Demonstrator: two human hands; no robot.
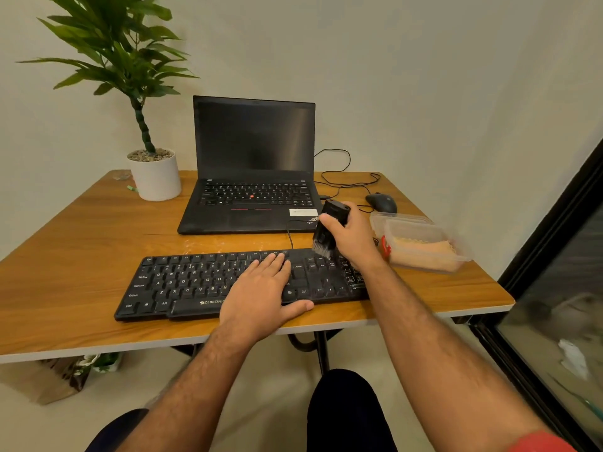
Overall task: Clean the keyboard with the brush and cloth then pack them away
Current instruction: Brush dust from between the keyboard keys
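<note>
Left hand lies flat, fingers straight, pressing the keyboard steady on the surface. To its right, right hand grips the brush, bristles on the upper-right keys. Brushing underway; cloth, right of that hand in the container, looks unused; wiping and packing remain.

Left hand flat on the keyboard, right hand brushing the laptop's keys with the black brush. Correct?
Not quite. In the head view the right hand holds the black brush with its bristles on the external keyboard, not the laptop. The left hand does lie flat on the keyboard.
</note>
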